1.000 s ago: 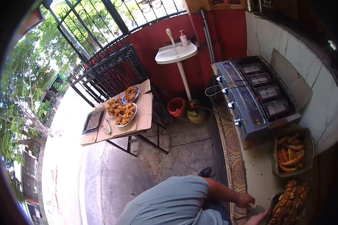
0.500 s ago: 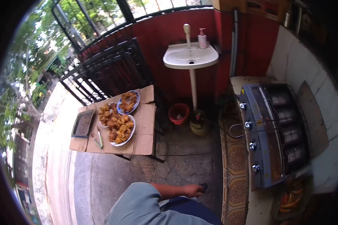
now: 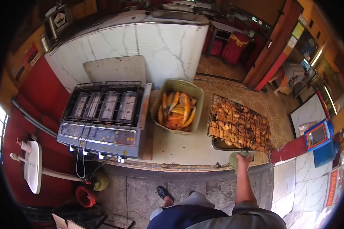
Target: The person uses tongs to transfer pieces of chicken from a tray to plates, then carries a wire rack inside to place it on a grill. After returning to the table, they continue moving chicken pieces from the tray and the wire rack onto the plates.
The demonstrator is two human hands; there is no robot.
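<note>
the wire rack point(image 3: 239, 123), packed with browned chicken pieces, lies flat on the counter point(image 3: 179, 147), its near edge over a metal tray point(image 3: 218, 144). at that near edge the right hand point(image 3: 244, 158) reaches in from below, its fingers clenched round a pale green cloth point(image 3: 234, 160); whether they also grip the rack's handle under the cloth cannot be told. the left hand is out of sight. just left of the rack stands a pale tub point(image 3: 195, 95) of yellow-orange food, and beyond that a gas grill point(image 3: 103, 133) with four burners. further left, lower down, a white basin point(image 3: 32, 171) and a red bucket point(image 3: 85, 195) sit by the red wall.
</note>
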